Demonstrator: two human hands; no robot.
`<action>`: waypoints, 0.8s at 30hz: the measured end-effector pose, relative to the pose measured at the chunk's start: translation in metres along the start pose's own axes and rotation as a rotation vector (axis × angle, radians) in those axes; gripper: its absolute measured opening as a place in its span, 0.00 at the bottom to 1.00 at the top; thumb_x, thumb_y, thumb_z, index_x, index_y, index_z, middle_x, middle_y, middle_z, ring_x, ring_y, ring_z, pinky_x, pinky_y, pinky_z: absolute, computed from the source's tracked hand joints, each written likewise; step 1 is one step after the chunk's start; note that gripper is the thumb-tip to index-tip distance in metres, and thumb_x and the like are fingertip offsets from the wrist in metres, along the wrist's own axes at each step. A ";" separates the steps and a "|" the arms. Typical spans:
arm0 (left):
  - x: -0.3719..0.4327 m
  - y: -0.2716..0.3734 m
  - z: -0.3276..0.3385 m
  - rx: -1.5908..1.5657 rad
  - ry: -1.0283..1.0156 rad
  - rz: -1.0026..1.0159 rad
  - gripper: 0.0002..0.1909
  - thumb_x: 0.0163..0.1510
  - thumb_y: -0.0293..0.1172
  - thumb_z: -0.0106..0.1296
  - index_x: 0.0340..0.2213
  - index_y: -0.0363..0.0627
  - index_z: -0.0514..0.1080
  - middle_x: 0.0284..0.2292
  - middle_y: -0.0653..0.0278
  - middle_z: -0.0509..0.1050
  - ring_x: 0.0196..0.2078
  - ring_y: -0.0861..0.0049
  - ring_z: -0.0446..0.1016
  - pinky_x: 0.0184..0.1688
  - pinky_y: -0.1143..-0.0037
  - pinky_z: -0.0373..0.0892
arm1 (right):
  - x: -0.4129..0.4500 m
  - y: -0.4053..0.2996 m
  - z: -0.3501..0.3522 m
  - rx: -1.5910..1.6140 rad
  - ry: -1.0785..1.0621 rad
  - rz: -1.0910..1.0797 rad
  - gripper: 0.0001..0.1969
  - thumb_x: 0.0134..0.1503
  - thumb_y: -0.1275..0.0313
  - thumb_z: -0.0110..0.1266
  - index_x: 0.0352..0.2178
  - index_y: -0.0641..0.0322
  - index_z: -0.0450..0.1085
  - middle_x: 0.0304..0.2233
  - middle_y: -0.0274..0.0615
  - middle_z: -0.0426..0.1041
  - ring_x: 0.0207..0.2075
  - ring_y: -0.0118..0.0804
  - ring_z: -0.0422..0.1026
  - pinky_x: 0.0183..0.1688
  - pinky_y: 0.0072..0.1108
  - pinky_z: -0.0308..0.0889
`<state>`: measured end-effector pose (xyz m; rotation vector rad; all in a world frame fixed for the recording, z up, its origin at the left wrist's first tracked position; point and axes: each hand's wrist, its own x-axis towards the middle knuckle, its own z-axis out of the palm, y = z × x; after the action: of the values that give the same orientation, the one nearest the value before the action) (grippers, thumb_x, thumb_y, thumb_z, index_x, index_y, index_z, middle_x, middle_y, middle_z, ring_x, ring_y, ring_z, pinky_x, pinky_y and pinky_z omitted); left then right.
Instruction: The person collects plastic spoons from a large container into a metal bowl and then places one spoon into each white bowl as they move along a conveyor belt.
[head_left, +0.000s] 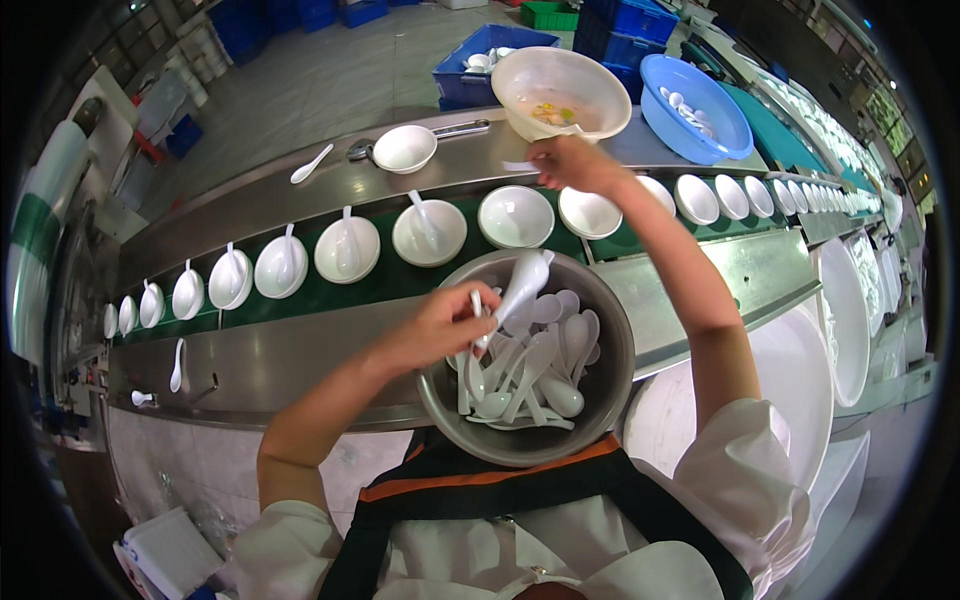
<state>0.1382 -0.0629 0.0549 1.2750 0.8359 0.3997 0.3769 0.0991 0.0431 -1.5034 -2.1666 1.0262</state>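
Note:
My left hand (457, 322) grips several white ceramic spoons (525, 277) by their handles, above a metal basin (619, 360) of white spoons. Over the conveyor's far edge, my right hand (566, 161) holds one white spoon (516, 166), its bowl hidden or unclear. White bowls stand in a row along a green conveyor belt (375, 283). Those left of the middle each hold a spoon, such as the bowl (430, 232) nearest the basin. The bowl (516, 217) to its right has no spoon in it.
Behind the belt stand a cream basin (510, 82) with liquid, a blue basin (652, 112) with spoons, and a white bowl (405, 148) beside an adjustable wrench (461, 129). Loose spoons lie on the far ledge (311, 164) and the near ledge (177, 366). Blue crates (450, 84) sit beyond.

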 end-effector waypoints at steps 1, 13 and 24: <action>0.003 0.007 -0.002 -0.020 0.055 0.016 0.10 0.52 0.31 0.45 0.37 0.42 0.64 0.22 0.72 0.67 0.21 0.93 0.64 0.18 0.91 0.55 | 0.019 0.018 0.023 0.158 -0.005 0.081 0.10 0.50 0.75 0.43 0.33 0.64 0.69 0.22 0.41 0.72 0.21 0.29 0.72 0.24 0.20 0.68; 0.096 0.029 -0.071 0.064 0.010 -0.027 0.12 0.51 0.33 0.44 0.33 0.37 0.68 0.16 0.69 0.65 0.11 0.92 0.56 0.10 0.88 0.49 | -0.015 0.018 0.027 1.025 -0.296 0.000 0.19 0.55 0.63 0.44 0.43 0.66 0.62 0.35 0.42 0.69 0.34 0.30 0.71 0.35 0.16 0.69; 0.205 -0.027 -0.085 0.437 0.359 -0.190 0.21 0.51 0.41 0.44 0.34 0.30 0.64 0.22 0.56 0.71 0.22 0.75 0.70 0.17 0.77 0.64 | -0.049 0.140 0.046 -0.011 0.493 -0.115 0.18 0.43 0.73 0.56 0.38 0.63 0.66 0.34 0.47 0.71 0.35 0.42 0.71 0.39 0.25 0.65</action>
<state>0.2048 0.1268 -0.0422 1.5305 1.3936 0.3051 0.4636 0.0643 -0.0809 -1.4319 -1.8790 0.5326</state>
